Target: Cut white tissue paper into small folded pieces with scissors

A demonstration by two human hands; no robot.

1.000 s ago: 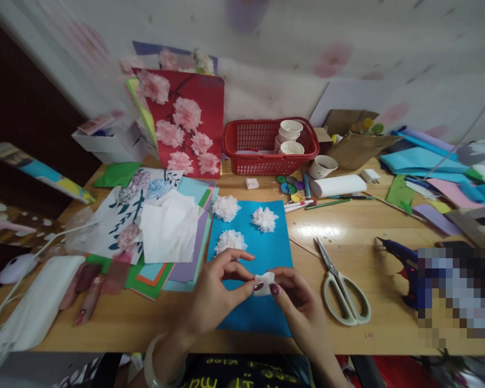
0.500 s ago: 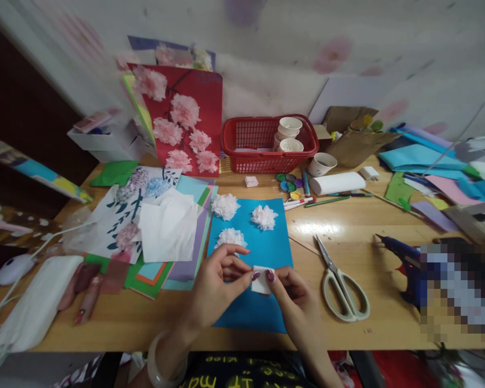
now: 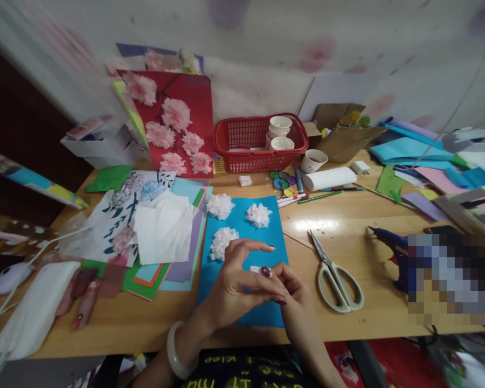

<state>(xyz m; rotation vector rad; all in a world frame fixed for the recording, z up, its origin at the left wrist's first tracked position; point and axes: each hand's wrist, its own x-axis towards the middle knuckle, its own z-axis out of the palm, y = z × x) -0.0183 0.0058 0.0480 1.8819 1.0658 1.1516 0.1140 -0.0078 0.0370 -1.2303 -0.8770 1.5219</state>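
My left hand (image 3: 238, 285) and my right hand (image 3: 293, 293) meet over the near part of a blue paper sheet (image 3: 262, 240). Between their fingertips is a small folded piece of white tissue (image 3: 258, 269), mostly hidden by my fingers. My left hand lies across the right one, with its index finger raised. Three white tissue flowers (image 3: 223, 241) lie on the far half of the blue sheet. A pale bangle sits on my left wrist.
Scissors (image 3: 335, 275) lie right of the blue sheet, and a blue glue gun (image 3: 390, 248) lies farther right. Loose white tissue and coloured paper (image 3: 164, 231) are piled at left. Behind stand a red basket (image 3: 261, 143) with cups, a red flower card (image 3: 173, 126) and markers.
My hands have closed together over the tissue piece, the left now overlapping the right, so less of the tissue shows. The view has shifted slightly to the right.
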